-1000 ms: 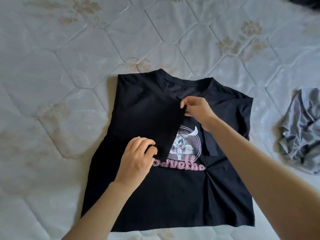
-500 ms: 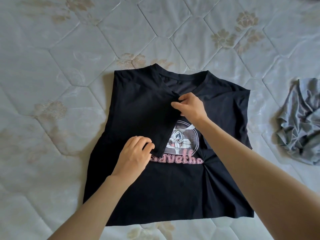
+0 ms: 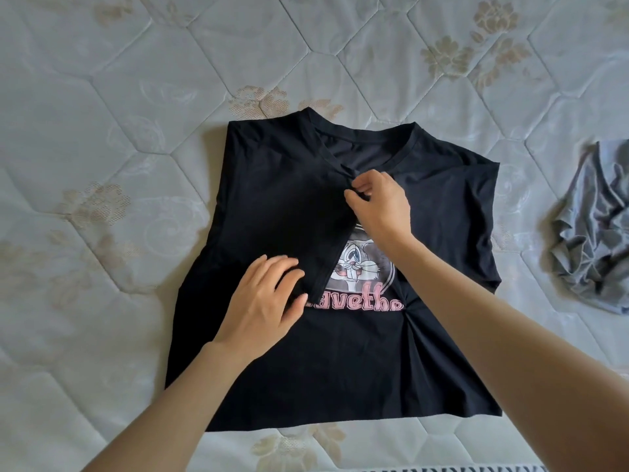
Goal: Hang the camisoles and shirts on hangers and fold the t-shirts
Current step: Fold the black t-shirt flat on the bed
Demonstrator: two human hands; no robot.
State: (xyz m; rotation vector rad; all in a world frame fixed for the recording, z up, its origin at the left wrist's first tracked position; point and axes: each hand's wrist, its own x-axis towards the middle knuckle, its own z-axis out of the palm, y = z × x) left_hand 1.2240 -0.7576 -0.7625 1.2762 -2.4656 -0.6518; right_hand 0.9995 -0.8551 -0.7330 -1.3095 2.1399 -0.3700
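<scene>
Right now the black t-shirt (image 3: 340, 352) lies flat on the mattress (image 3: 102, 165), its left sleeve folded in over the rabbit print (image 3: 360, 267). Her right hand (image 3: 381, 202) pinches the flap's top corner just above the print; her left hand (image 3: 269, 301) grips its lower corner. Tugging unevenly would likely skew the fold, and the bunched creases beside the print could get folded in.

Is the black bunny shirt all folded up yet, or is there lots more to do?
Not yet. Done: the black t-shirt lies flat on the bed, its left sleeve folded over the bunny picture. In hand: the right hand pinches that flap's top corner, the left hand grips its bottom corner. Left: the right side isn't folded, and a crumpled grey garment waits. No hangers in view.
</scene>
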